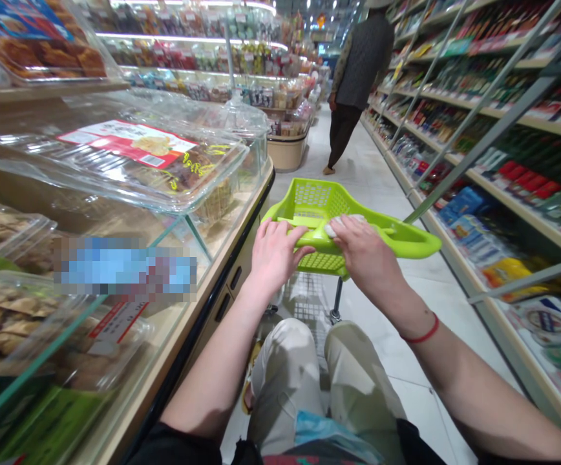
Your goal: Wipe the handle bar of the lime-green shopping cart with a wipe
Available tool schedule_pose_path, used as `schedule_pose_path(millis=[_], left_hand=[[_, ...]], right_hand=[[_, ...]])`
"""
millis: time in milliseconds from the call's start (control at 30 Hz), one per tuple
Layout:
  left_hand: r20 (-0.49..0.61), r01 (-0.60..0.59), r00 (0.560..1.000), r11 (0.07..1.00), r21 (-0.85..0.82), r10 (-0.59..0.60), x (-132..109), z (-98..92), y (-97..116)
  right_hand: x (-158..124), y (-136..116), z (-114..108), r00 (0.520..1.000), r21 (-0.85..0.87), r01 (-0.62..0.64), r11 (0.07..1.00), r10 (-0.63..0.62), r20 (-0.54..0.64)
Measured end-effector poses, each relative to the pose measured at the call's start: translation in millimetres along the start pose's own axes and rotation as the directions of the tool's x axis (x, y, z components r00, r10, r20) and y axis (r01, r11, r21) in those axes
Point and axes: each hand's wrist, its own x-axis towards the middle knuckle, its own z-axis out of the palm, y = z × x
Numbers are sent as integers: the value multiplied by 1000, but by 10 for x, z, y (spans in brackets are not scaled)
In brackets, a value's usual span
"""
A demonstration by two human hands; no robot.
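At the near edge, a light blue item lies over the lap, above pale trousers. A red bracelet encircles the right wrist. Both forearms extend forward to a green shopping cart.

Left hand: the grip is closed, fingers bent over the near handle of the cart, thumb on the near side. Right hand: the grip is closed over a crumpled white item, which sits beneath the fingers against the same handle. The item's type cannot be determined. The cart's perforated basket lies directly beyond both grips, between them and the aisle; a metal leg with a caster stands below.

Left of the cart, a worktop with glass panels carries clear food packs, including a labelled container. To the right, stocked shelving lines the aisle. Farther forward, a person stands on the pale floor, near the shelving. Lit display shelves occupy the left background.
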Motion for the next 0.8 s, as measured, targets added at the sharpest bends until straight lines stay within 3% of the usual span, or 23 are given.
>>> schedule_pose_path(millis=[100, 200, 367, 500, 600, 700, 800], left_hand=[[10, -4, 1000, 1000, -14, 4, 0, 7, -8], [16, -16, 1000, 999, -45, 17, 6, 29, -21], [25, -10, 1000, 998, -61, 12, 27, 60, -33], [24, -11, 1000, 999, -48, 13, 41, 48, -21], [30, -12, 999, 999, -37, 13, 47, 25, -1], [40, 0, 999, 1000, -22, 1, 50, -1, 21], [41, 0, 999, 1000, -10, 1, 49, -16, 33]], right_hand=[[-234, 41, -40, 998, 18, 14, 1000, -13, -62], [-242, 94, -73, 998, 36, -7, 999, 9, -65], [173, 231, -85, 989, 56, -136, 989, 132, 70], [516, 319, -124, 908, -36, -335, 942, 333, 254], [605, 353, -150, 878, -88, -354, 931, 364, 311], [502, 368, -129, 906, -52, -340, 939, 342, 250], [232, 363, -88, 969, 36, -233, 972, 229, 95]])
